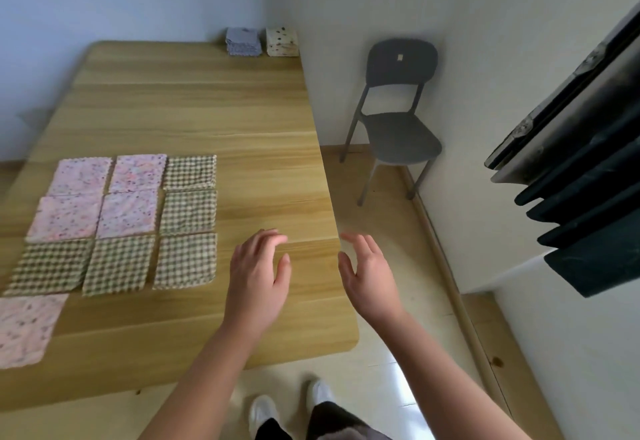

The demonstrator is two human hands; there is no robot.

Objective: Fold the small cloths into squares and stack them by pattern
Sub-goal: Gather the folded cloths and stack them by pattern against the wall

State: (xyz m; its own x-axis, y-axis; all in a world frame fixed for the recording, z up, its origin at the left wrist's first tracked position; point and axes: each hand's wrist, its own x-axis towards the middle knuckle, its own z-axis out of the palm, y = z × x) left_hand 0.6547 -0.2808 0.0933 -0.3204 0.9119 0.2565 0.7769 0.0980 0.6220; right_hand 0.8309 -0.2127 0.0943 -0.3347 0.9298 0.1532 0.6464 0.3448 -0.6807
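While a blue stack (243, 41) and a cream stack (282, 41) sit at the surface's (207, 110) far right corner, the pink cloths (128, 213) and gingham cloths (188, 211) lie unstacked; the left hand (258, 277) and right hand (369, 277) hover empty, fingers relaxed.

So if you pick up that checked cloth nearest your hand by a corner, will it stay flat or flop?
The checked cloth would probably flop: it lies thin and flat on the table, with zigzag fabric edges. It looks light, so a push would likely slide or wrinkle it on the smooth wood.
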